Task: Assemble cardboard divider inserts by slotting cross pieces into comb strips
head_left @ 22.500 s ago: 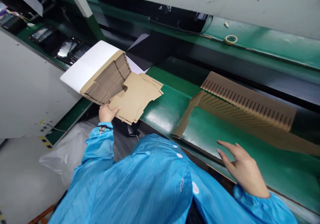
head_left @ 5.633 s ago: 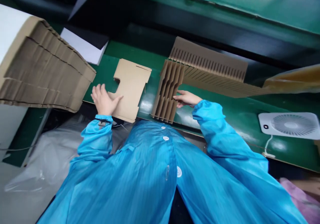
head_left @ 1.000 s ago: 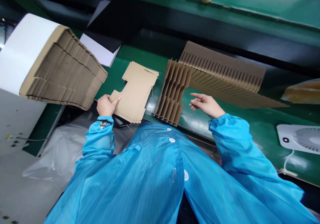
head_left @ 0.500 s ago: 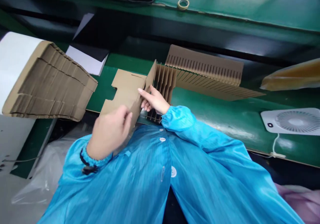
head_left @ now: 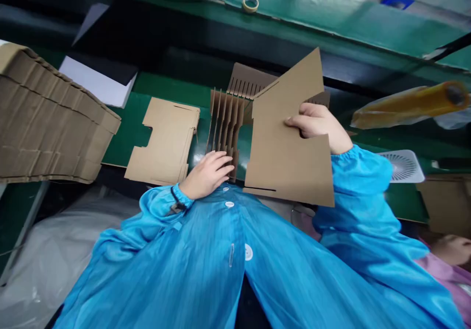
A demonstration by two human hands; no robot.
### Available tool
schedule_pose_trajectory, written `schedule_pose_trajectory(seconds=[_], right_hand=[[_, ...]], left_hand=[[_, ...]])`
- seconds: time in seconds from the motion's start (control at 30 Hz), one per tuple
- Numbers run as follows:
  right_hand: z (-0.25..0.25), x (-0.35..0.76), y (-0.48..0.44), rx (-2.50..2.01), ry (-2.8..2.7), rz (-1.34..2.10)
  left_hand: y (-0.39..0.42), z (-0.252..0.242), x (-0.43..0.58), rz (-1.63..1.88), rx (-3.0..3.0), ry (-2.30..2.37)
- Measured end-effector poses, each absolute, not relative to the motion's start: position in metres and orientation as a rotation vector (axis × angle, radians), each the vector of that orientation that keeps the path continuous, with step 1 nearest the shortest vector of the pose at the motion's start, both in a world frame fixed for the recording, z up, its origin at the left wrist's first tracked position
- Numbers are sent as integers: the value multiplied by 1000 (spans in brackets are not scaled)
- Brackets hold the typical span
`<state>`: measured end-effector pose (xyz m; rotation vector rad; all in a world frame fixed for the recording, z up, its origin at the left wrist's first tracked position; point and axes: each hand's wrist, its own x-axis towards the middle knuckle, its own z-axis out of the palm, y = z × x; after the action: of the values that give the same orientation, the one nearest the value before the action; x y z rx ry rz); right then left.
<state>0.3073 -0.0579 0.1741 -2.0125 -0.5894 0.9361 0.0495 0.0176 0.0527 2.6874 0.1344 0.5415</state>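
Observation:
In the head view my right hand (head_left: 318, 125) grips a flat brown cardboard divider (head_left: 283, 142) at its cut-out notch, thumb on the near face. The sheet is raised and tilted, with a thin slit near its lower edge. My left hand (head_left: 209, 174) lies with fingers stretched over the near end of several upright cardboard dividers (head_left: 224, 118) standing in a row. To their left, a stack of notched cardboard dividers (head_left: 165, 138) lies flat. A slotted cardboard strip (head_left: 248, 80) stands behind the row, partly hidden by the raised sheet.
A large bundle of folded cardboard (head_left: 55, 123) stands at left, near white sheets (head_left: 95, 81). A tape roll (head_left: 250, 4) sits on the back ledge. At right are a wrapped yellow roll (head_left: 412, 106), a white fan (head_left: 405, 166) and another person's hand (head_left: 454, 249).
My right hand has moved right, carrying a cardboard divider away from the stack. My left hand has shifted from above the stack to the upright dividers. The view has turned rightward.

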Motion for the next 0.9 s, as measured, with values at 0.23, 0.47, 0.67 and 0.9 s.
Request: schedule_pose_trajectory(seconds=[0.23, 0.47, 0.67, 0.9], right_hand=[[146, 324, -47, -2070, -798, 959], [147, 324, -28, -2142, -884, 895], [141, 331, -31, -2097, -995, 874], [136, 320, -21, -2206, -888, 864]], left_hand=[[13, 12, 55, 330, 2670, 20], [19, 17, 51, 294, 2631, 27], [20, 16, 48, 276, 2607, 47], [22, 16, 49, 291, 2623, 9]])
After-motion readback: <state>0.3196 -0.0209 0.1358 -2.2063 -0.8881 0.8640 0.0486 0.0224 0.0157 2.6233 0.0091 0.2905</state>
